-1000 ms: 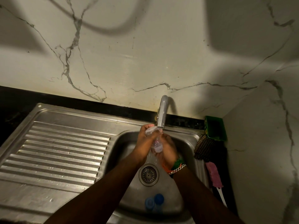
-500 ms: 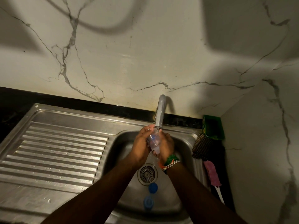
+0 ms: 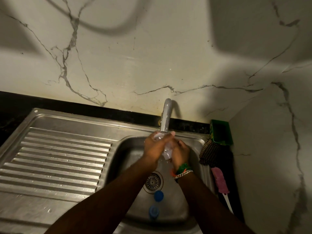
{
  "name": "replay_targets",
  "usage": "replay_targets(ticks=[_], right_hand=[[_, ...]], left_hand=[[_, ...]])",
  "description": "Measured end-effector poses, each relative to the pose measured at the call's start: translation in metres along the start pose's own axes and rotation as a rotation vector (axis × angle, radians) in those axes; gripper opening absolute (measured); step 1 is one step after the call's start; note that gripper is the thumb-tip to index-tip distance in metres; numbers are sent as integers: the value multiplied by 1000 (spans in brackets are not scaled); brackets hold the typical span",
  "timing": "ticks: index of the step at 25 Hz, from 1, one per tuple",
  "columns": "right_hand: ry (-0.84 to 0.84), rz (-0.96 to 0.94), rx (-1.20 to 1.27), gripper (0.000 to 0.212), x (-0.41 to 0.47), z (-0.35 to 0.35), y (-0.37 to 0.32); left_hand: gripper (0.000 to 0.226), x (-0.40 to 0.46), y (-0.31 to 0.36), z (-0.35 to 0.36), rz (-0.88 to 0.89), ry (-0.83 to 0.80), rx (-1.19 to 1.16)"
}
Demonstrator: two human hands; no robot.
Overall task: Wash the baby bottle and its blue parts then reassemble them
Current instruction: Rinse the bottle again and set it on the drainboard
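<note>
White marble-look wall panels with grey veins rise behind a dark surface (image 3: 15,105) that carries a stainless steel sink (image 3: 128,146), its ribbed drainboard (image 3: 55,159) stretching to the left of the basin. At the back rim a grey tap (image 3: 166,115) bends forward over the basin.

Directly under the spout, both hands meet around a clear baby bottle (image 3: 166,149). The left hand (image 3: 154,147) wraps its fingers around the bottle's upper part, while the right hand (image 3: 180,152), with green, orange and silver bracelets (image 3: 183,171) at the wrist, curls around the lower part. The bottle is tilted, one end near the spout and the other end showing between the two palms.

Down on the basin floor, near the round drain strainer (image 3: 152,181), lie two blue parts: a blue cap (image 3: 158,195) just beside the strainer and a second blue piece (image 3: 153,211) closer to the front wall.

Right of the basin, a green tub (image 3: 221,132) stands in the corner, with a dark bristled brush (image 3: 209,152) in front of it and a pink-headed bottle brush (image 3: 219,182) with a white handle lying nearer the front.
</note>
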State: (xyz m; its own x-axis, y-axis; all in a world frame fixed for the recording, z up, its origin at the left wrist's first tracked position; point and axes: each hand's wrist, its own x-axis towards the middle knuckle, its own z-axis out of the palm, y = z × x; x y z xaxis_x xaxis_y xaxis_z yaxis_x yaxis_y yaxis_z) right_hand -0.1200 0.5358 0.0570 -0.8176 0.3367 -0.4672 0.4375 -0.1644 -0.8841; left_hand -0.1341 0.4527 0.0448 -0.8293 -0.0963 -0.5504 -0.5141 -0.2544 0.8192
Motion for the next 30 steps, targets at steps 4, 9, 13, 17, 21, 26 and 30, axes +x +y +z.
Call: replay_targets(ticks=[4, 9, 13, 17, 21, 26, 30], right_hand=[[-184, -231, -115, 18, -22, 1, 6], [-101, -881, -702, 26, -19, -16, 7], [-172, -1097, -1138, 39, -18, -33, -5], [-313, -1063, -1262, 46, -17, -37, -26], [-367, -900, -1147, 31, -15, -27, -28], [-265, -510, -652, 24, -30, -13, -30], [-173, -916, -1267, 38, -23, -25, -27]], left_hand=[[46, 7, 10, -13, -197, 174, -394], [46, -4, 14, -15, -412, 84, -553], [44, -9, 19, -16, -466, 74, -486], [52, -7, 25, -23, -448, 50, -514], [56, -7, 14, -21, -367, 31, -483], [50, 0, 8, -21, -273, 71, -502], [46, -1, 7, -19, -277, 97, -455]])
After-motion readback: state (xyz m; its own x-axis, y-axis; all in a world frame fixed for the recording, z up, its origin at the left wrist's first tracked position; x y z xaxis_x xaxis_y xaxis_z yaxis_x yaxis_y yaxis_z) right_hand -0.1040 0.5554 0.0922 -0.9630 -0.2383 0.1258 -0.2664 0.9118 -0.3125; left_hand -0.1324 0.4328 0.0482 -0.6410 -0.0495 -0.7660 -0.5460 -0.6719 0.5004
